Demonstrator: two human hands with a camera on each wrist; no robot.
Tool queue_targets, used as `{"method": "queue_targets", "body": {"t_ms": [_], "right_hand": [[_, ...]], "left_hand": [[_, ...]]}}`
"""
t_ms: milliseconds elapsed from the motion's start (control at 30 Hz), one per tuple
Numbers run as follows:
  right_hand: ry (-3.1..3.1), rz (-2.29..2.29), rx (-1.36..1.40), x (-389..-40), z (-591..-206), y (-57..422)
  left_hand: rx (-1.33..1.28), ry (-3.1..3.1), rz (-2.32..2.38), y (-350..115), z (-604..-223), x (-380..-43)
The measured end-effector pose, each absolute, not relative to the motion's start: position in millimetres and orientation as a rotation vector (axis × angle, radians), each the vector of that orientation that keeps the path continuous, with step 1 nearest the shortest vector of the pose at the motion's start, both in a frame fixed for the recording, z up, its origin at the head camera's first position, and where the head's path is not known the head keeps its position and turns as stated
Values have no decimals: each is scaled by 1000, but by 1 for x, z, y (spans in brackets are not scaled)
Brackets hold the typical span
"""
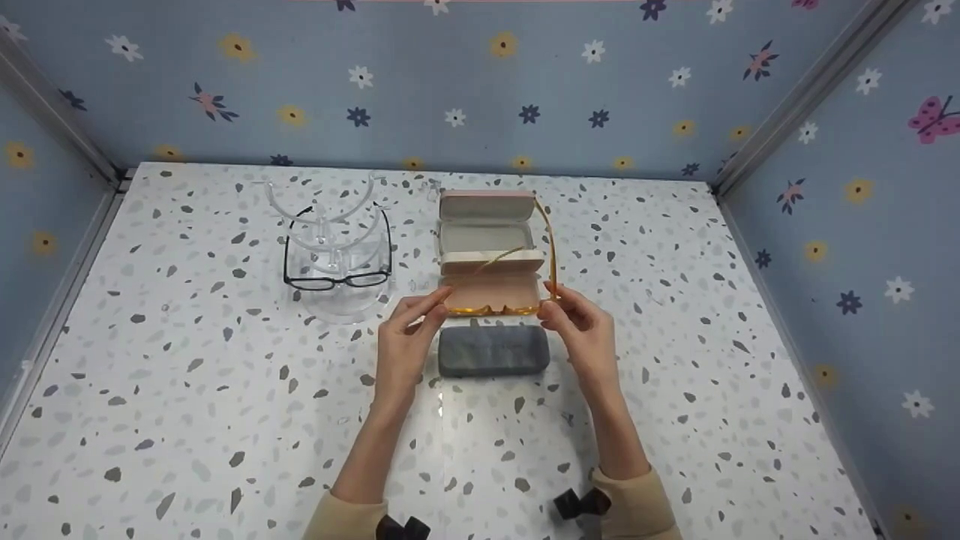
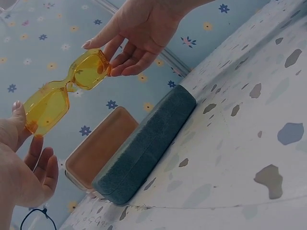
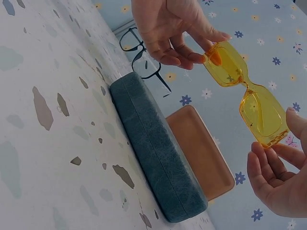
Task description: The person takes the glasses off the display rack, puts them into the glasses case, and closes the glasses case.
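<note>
Yellow-framed glasses [image 1: 499,310] with yellow lenses are held up between both hands, over the peach-lined open glasses case [image 1: 480,291]. My left hand [image 1: 401,345] pinches one end of the frame between thumb and fingers. At the other end my right hand [image 1: 589,330] pinches the frame by its hinge. One temple arm [image 1: 553,247] points straight back, while the other slants inward over the cases. Just in front of the hands lies a closed dark teal glasses case [image 1: 493,351]. Both wrist views show the lenses [image 2: 48,110] face on, with the teal case [image 3: 153,148] below.
Behind the peach-lined case stands another open case [image 1: 486,236] with a grey lining and pink edge. To the left, black-rimmed glasses [image 1: 337,282] rest on a clear tiered stand [image 1: 334,309]. Flower-patterned panels [image 1: 480,90] wall in the speckled table [image 1: 225,420].
</note>
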State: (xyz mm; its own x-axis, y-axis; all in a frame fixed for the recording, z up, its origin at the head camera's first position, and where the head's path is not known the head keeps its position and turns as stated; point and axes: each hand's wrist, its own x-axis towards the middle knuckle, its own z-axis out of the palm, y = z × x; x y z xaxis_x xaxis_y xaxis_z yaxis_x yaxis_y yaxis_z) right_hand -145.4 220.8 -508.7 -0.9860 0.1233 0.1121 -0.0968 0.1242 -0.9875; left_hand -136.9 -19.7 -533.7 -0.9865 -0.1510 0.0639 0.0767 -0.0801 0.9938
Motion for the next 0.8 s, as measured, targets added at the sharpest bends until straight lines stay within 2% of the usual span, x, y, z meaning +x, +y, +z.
{"method": "queue_targets", "body": {"t_ms": [800], "right_hand": [[-2207,1991,-13,-143,-506,220]], "left_hand": [[50,-2055,-2191,-19,-534,-138]]}}
